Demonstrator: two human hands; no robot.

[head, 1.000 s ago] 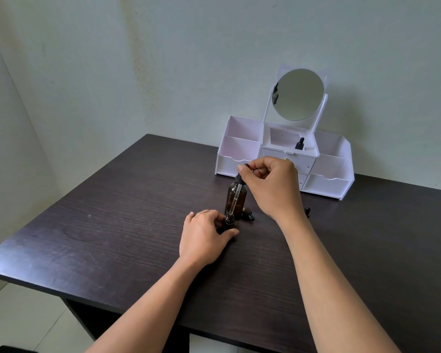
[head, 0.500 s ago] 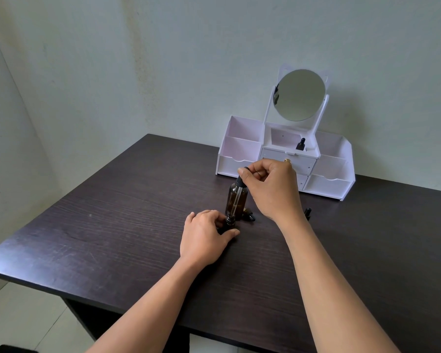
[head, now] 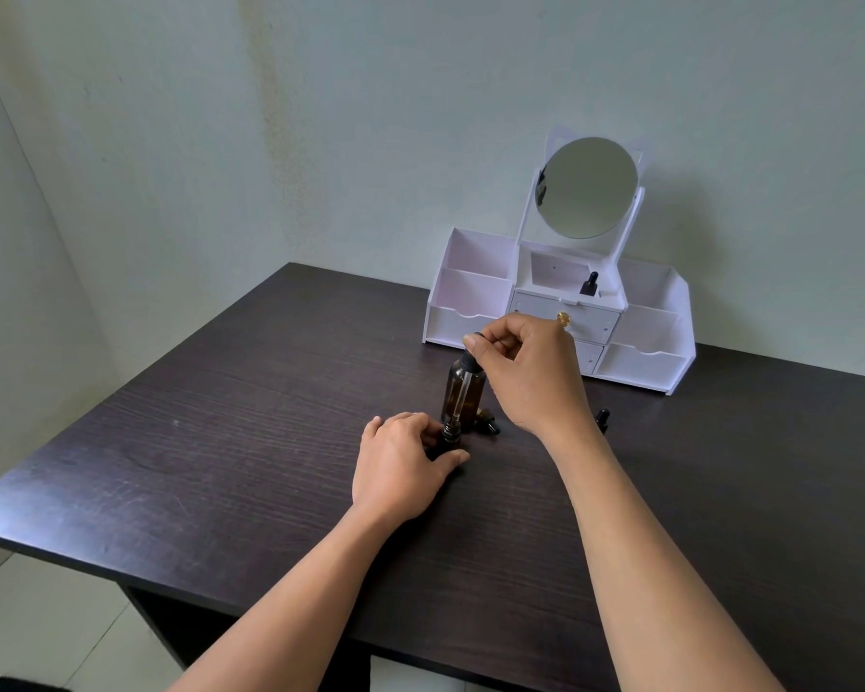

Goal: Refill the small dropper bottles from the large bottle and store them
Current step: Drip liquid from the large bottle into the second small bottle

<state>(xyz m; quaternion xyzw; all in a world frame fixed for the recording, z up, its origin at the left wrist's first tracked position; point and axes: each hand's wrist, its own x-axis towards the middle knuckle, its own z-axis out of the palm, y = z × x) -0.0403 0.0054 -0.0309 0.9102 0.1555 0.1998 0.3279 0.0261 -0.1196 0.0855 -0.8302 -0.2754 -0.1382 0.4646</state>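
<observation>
A large amber bottle [head: 454,389] stands upright near the middle of the dark table [head: 221,442]. In front of it my left hand [head: 398,467] grips a small dark dropper bottle [head: 451,437] that rests on the table. My right hand [head: 533,374] pinches the black bulb of a glass dropper [head: 463,387], whose thin tube points down with its tip at the small bottle's mouth. Another small dropper bottle [head: 589,283] stands in the top middle compartment of the white organizer [head: 475,297].
The organizer has a round mirror [head: 586,188] and sits at the table's back edge by the wall. A small dark cap or bottle [head: 487,423] lies just right of the large bottle. One more small dropper bottle [head: 602,420] sits behind my right wrist.
Almost nothing has moved. My right hand keeps the dropper over the small bottle, with only a tiny shift of the fingers on the bulb.
</observation>
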